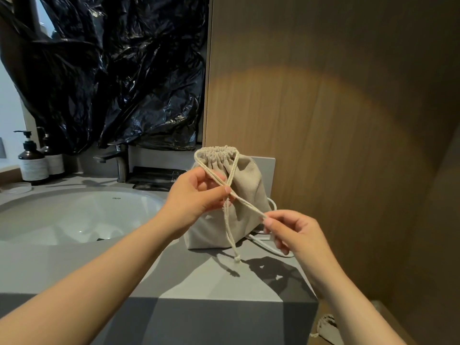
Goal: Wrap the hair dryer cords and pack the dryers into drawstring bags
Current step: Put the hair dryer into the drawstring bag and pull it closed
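- Drawstring bag (249, 175), beige cloth, stands upright on the grey counter (174, 277), close to the wooden wall panel (323, 120); on my feed its mouth is gathered tight.
- My left hand (196, 195) is in front of the bag, its fingers (219, 192) pinching the drawstring (246, 203) where the two runs cross.
- My right hand (296, 232) is lower and to the right, fingers (270, 222) nipped on the end of one run, which is drawn taut from the crossing.
- The other run hangs straight down, and its knot (237, 258) sits just at the counter; I cannot tell if it touches.
- A white cord (261, 244) lies on the counter, coming out from behind the bag's right side.
- To the left are the sink (74, 215), a faucet (122, 165) and pump bottles (33, 163), with black plastic sheeting (112, 70) hanging above.
- Another beige bag (327, 328) lies low at the bottom right, below counter level.
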`<state>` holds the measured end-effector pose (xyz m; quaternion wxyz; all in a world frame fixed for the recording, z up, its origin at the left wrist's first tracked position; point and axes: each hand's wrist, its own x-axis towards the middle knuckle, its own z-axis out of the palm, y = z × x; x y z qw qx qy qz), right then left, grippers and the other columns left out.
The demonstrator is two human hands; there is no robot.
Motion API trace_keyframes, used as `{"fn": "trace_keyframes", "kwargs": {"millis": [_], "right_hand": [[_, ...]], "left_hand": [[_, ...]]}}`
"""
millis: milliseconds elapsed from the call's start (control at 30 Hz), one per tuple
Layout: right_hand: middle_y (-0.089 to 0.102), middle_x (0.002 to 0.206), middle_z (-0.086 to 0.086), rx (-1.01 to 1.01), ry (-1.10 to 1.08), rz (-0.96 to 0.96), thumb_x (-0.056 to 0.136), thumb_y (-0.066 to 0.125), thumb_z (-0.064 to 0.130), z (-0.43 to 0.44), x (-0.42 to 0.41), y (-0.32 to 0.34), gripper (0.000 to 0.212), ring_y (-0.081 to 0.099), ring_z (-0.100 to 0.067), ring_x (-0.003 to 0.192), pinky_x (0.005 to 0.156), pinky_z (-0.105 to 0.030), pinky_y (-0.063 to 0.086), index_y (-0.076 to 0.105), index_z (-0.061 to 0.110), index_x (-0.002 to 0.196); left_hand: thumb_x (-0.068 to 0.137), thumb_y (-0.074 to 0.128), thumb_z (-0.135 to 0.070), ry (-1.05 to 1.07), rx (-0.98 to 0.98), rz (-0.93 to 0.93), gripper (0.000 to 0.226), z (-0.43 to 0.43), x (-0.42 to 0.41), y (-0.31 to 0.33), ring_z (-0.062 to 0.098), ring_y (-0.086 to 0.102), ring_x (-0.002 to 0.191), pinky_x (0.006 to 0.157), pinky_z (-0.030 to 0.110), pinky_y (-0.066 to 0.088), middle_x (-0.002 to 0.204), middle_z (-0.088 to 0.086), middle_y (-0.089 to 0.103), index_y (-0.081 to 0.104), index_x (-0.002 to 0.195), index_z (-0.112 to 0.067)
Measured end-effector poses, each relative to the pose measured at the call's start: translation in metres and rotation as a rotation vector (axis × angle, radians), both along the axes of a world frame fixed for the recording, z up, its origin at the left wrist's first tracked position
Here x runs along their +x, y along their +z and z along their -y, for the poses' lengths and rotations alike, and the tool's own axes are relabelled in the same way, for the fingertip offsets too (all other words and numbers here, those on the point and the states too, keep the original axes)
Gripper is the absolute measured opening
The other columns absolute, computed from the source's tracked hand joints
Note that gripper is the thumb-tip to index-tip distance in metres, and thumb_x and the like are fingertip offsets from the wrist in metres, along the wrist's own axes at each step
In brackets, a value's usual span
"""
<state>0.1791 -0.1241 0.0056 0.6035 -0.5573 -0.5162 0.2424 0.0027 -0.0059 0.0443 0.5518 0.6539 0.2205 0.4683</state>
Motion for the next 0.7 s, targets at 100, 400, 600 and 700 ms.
{"fn": "trace_keyframes", "kwargs": {"millis": [100,400,600,700], "right_hand": [[0.069,0.069,-0.009,0.094,-0.033,-0.008,0.086,0.067,0.011,0.003,0.007,0.015,0.008,0.054,-0.013,0.048,0.039,-0.019,0.04,0.073,0.01,0.09],[0.071,0.073,-0.007,0.266,0.164,-0.086,0.073,0.07,0.012,-0.007,0.001,0.07,0.018,0.065,-0.013,0.066,0.058,-0.019,0.054,0.073,0.006,0.09],[0.071,0.068,-0.003,0.288,0.079,0.227,0.077,0.077,0.004,-0.052,-0.033,0.097,0.01,0.059,-0.01,0.053,0.049,-0.018,0.045,0.071,0.008,0.085],[0.071,0.068,0.008,0.315,-0.078,0.516,0.075,0.08,0.017,-0.07,-0.038,0.096,0.005,0.057,-0.001,0.056,0.058,-0.019,0.046,0.075,0.017,0.076]], "left_hand": [[0.084,0.065,0.009,-0.006,0.049,0.037,0.019,0.001,-0.002,-0.001,0.03,0.072,0.076,0.068,0.03,0.06,0.089,0.025,0.07,0.059,0.101,0.007],[0.077,0.076,0.002,0.185,0.294,0.03,0.007,-0.006,-0.011,-0.002,0.023,0.07,0.065,0.069,0.034,0.061,0.071,0.014,0.073,0.071,0.081,-0.002],[0.076,0.076,0.004,0.175,0.277,0.046,0.007,-0.009,-0.015,0.002,0.02,0.068,0.062,0.067,0.033,0.06,0.07,0.017,0.072,0.072,0.082,0.001],[0.076,0.075,0.005,0.156,0.269,0.063,0.008,-0.01,-0.019,0.005,0.022,0.066,0.061,0.065,0.034,0.058,0.071,0.023,0.07,0.072,0.082,0.002]]}}
